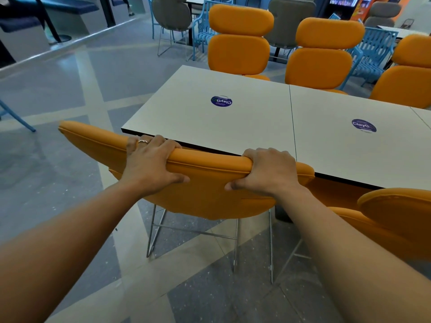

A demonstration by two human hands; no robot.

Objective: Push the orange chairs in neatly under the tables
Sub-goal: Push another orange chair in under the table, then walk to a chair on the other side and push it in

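Note:
An orange padded chair [205, 197] on thin metal legs stands right in front of me, its backrest top against the near edge of a white table [186, 117]. My left hand [151, 162] grips the top of the backrest, fingers curled over the far side and thumb on the near face. My right hand [268, 171] grips the same top edge further right in the same way. A second orange chair [396, 213] sits at the right, also at the near edge. Three more orange chairs [240, 40] stand along the table's far side.
A second white table [349, 150] adjoins the first on the right; each bears a round purple sticker [221, 101]. Blue slatted chairs [373, 52] and grey chairs [172, 12] stand beyond. Open tiled floor [70, 89] lies to the left, with a blue chair leg [16, 116] at its edge.

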